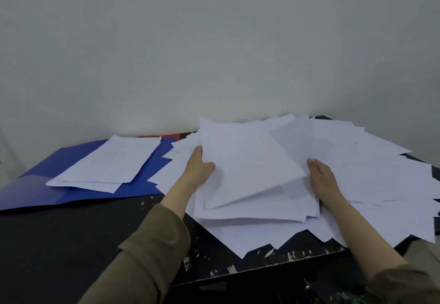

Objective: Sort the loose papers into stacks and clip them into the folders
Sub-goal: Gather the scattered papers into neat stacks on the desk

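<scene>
Head view, down over table (71, 244)

We see a plain, pale grey-white painted wall (214, 41) filling the upper half of the frame, evenly lit, no hard shadows. Below it sits a black flat-topped table (59, 237), its surface and front edge chipped with pale flecks, running from lower left to the right edge. Bottom right under the table is dark and unclear.
</scene>
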